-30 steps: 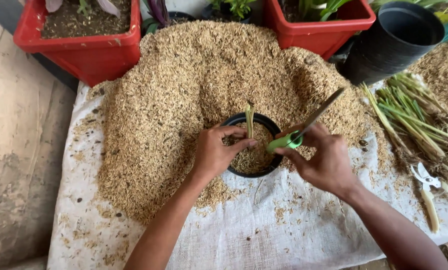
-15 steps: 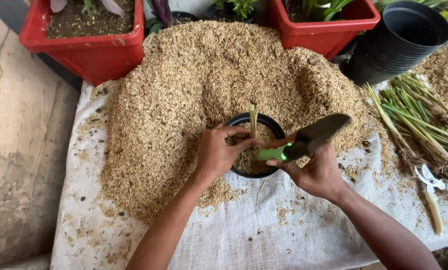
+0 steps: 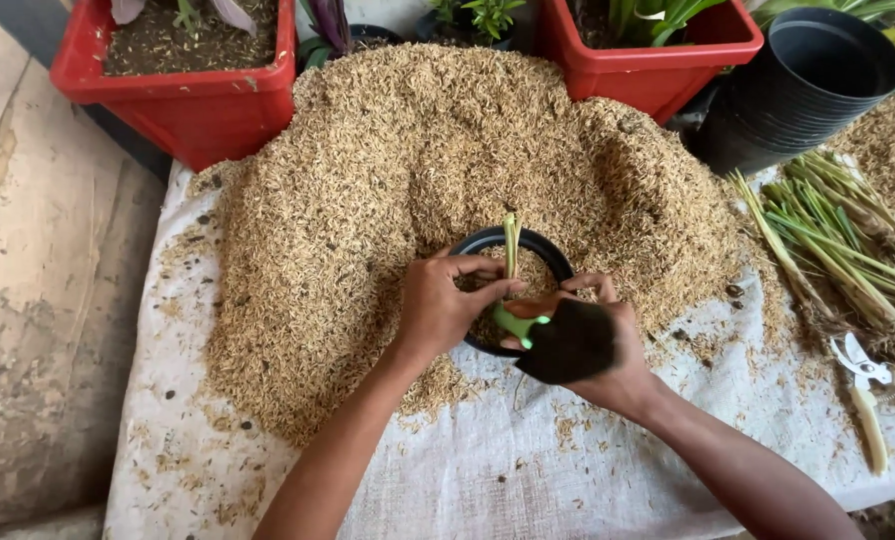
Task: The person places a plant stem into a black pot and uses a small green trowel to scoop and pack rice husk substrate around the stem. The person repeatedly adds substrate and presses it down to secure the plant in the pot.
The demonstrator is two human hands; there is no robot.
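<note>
A view from above shows two bare hands working at a small black pot (image 3: 558, 255) that sits half sunk into the near edge of a large mound of tan rice husk (image 3: 408, 170). The left hand (image 3: 443, 305) has its grip pinched around the base of a pale green cutting (image 3: 511, 245), thumb and fingertips pressed together against the stalk, which stands upright in the husk filling the pot. The right hand (image 3: 608, 340) lies just beside it, to the right, touching the pot's rim. Its grip is closed around the green handle of a small trowel (image 3: 558, 340), whose dark blade points back toward the wrist and covers part of the hand.

Both the mound and the pot rest on a white woven cloth (image 3: 528, 470) spread over the desk, with loose husk scattered across it below the grips. Well beyond the grips, past the mound, stand two red planters: a red planter on the left (image 3: 198, 95) holding soil, and a red planter on the right (image 3: 658, 55) with green leaves. Far to the right of the right-hand grip is a stack of empty black pots (image 3: 798, 90), tilted. Below that stack lies a bundle of green stalks with roots (image 3: 838, 240), and nearer still, a pair of white-handled pruning shears (image 3: 868, 385) lying flat on the cloth.
</note>
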